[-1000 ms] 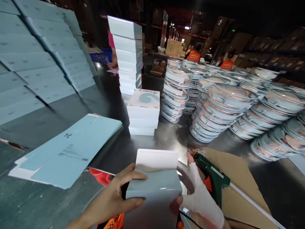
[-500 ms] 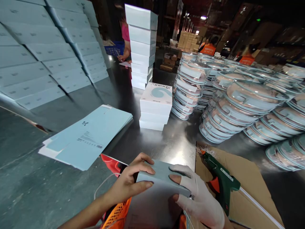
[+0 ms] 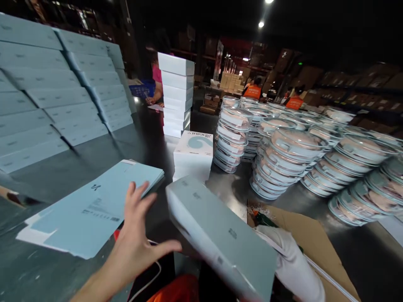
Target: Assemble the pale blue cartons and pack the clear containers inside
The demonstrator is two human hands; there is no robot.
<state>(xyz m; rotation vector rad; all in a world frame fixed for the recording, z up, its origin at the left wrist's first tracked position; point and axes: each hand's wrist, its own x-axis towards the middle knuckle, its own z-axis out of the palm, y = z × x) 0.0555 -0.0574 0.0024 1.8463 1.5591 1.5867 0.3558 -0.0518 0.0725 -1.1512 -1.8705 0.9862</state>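
A pale blue box (image 3: 225, 235), blurred by motion, hangs tilted above the table's near edge. My right hand (image 3: 289, 260), in a white glove with bare fingertips, grips its right end; the fingers are partly hidden behind the box. My left hand (image 3: 138, 235) is bare and apart from the box, fingers and thumb spread. Beyond that hand lies a pile of flat blue cardboard sheets (image 3: 103, 205). A green glue gun (image 3: 266, 219) rests on brown cardboard (image 3: 310, 230), mostly covered by my gloved hand.
A short stack of white boxes (image 3: 192, 161) stands ahead, with a taller stack (image 3: 176, 96) behind it. Blue boxes (image 3: 63, 96) form a wall at left. Stacked round clear containers (image 3: 283, 159) fill the right. People in orange vests (image 3: 252, 92) and a person in pink (image 3: 156, 74) are farther back.
My left hand has let go of the box and spread open to the left. My right hand has raised and turned the box. The view has tilted upward.
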